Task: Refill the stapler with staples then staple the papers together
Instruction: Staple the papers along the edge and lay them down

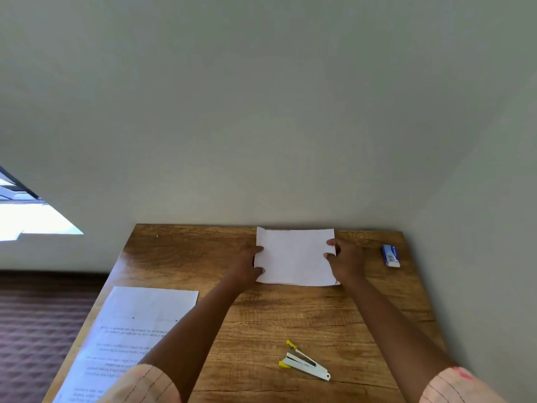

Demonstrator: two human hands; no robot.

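Observation:
A small stack of white papers (295, 257) lies at the far middle of the wooden table (261, 312), close to the wall. My left hand (247, 264) grips its left edge and my right hand (345, 257) grips its right edge, thumbs on top. A white stapler with yellow tips (303, 362) lies with its jaws apart on the near part of the table, between my forearms and apart from both hands. A small blue and white staple box (390, 255) rests at the far right of the table.
A large printed sheet (128, 338) lies at the table's left side, partly under my left forearm. The wall runs along the table's far and right edges. Patterned carpet (37, 330) shows to the left.

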